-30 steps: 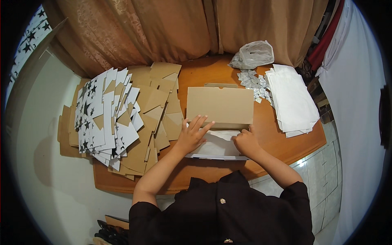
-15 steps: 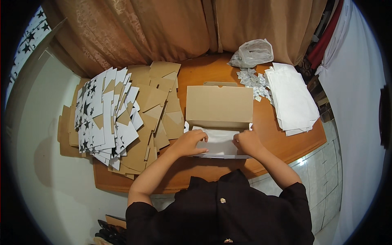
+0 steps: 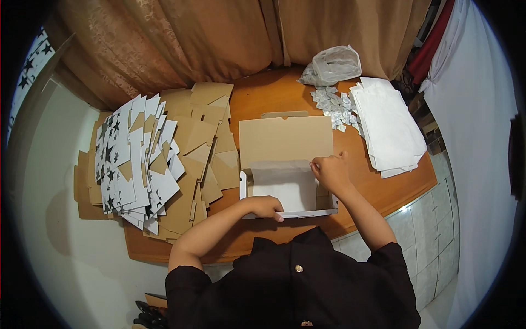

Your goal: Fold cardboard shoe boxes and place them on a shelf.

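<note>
**Cardboard box open on the round table, both hands at its rim**

Where the wooden table (image 3: 378,181) curves toward the person, a shallow cardboard box (image 3: 287,189) sits near its middle, white outside, plain brown inside, with its lid (image 3: 286,141) laid back flat on the far side. A sheet of white paper (image 3: 280,183) lines the tray. The left hand (image 3: 267,207) rests curled on the near wall, fingers bent over the edge; whether they pinch it cannot be told. The right hand (image 3: 330,171) sits at the far right corner of the tray, fingertips closed on the edge of the paper sheet, though the grip itself is hidden behind the knuckles.

To the left, a fanned heap of flat box blanks (image 3: 159,162) shows brown faces and white faces with black stars; its left part hangs past the table edge. Far right lies a stack of white paper sheets (image 3: 389,129), beside it a scatter of small silvery sachets (image 3: 331,105), too small to make out. A crumpled clear plastic bag (image 3: 331,64) sits by the brown curtain (image 3: 208,38)
</note>
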`<state>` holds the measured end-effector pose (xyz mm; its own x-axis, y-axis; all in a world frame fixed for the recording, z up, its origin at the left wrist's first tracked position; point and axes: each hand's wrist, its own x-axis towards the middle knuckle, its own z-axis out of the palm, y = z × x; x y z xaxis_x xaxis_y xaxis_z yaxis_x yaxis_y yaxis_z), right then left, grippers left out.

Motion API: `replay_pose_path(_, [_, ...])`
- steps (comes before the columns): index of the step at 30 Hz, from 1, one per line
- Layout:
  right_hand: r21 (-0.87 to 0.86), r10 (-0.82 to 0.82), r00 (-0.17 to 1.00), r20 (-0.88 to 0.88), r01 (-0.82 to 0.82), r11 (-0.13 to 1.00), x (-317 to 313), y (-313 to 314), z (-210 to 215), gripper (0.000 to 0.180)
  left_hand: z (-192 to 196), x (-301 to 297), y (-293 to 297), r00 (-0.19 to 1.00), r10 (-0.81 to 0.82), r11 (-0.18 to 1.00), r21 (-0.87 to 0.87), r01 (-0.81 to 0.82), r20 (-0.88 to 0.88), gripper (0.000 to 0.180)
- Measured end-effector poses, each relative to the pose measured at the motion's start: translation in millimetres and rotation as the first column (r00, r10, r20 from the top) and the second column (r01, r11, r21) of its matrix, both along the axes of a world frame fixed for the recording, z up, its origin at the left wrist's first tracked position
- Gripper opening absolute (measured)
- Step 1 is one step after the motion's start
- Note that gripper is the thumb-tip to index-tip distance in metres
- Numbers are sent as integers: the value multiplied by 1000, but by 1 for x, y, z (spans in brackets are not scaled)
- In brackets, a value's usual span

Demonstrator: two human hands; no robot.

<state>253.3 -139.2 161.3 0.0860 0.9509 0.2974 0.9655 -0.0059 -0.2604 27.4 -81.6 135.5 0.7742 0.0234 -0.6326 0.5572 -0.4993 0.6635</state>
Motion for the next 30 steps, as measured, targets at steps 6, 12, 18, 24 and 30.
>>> replay_pose_path(6, [-96, 57, 998, 19, -55, 994, -3, -5, -4, 17, 1, -15, -15, 926, 322, 943, 21, -332, 196, 22])
replay_pose_path(12, [-133, 75, 996, -54, -82, 988, -9, -19, -6, 15, 8, -26, -53, 838, 401, 845, 204, -494, 370, 15])
replay_pose_path(18, [-91, 63, 996, -57, -68, 993, -14, -32, -3, 14, 6, -35, -64, 809, 312, 838, 257, -482, 499, 12])
replay_pose_path(24, [-20, 82, 980, -180, -87, 996, -24, -50, -7, 11, -6, -42, -74, 750, 325, 792, 268, -549, 576, 14])
replay_pose_path(30, [20, 100, 958, -268, -98, 995, -29, -60, -26, 6, 12, -34, -47, 783, 536, 819, 33, -573, 315, 20])
